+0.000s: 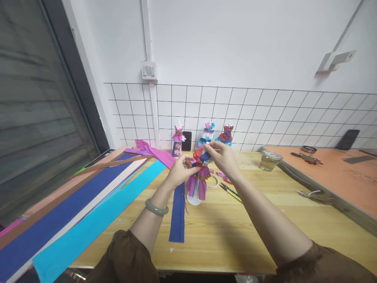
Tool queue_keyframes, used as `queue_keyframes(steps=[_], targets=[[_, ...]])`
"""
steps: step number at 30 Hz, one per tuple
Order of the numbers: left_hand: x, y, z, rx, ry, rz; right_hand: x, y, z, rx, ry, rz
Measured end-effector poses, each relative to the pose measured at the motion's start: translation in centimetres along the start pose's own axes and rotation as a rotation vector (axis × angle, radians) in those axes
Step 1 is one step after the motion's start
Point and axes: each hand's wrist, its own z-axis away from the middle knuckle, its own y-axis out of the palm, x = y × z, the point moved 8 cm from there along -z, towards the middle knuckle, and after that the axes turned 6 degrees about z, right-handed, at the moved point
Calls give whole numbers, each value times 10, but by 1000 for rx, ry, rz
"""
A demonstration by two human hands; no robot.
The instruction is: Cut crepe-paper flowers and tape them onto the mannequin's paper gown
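Right hand (222,157): thumb and fingers pinched on the top part of the ruffled dress (204,169). Left hand (179,172): thumb and fingers curled against the dress's left side, can't tell if I've got a real grip. Dress sits on a small white stand (193,200), mid-desk (253,236), right in front of me. Navy strip (177,220) just left of the stand, tape roll (218,181) and yellow-handled tool (234,194) to the right.

Head cam: worn | faces fwd + dn | nr, above table (212,245) | hands (222,157) ctr | wall (235,51) ahead
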Motion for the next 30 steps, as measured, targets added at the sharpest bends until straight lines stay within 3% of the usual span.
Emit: queue_keyframes(steps=[5,9,14,21,30], targets=[[24,-41,10,-213,-31,76,-11,-5,-3,-5,52,-1],[42,-78,24,-411,-69,2,-22,-8,-7,0,98,-31],[62,-109,40,-525,-97,-57,-32,-9,-19,16,143,-40],[83,-121,45,-562,-126,-107,-75,-11,-47,-8,290,26],[80,-127,48,-572,-148,-136,-105,-13,-69,21,375,52]])
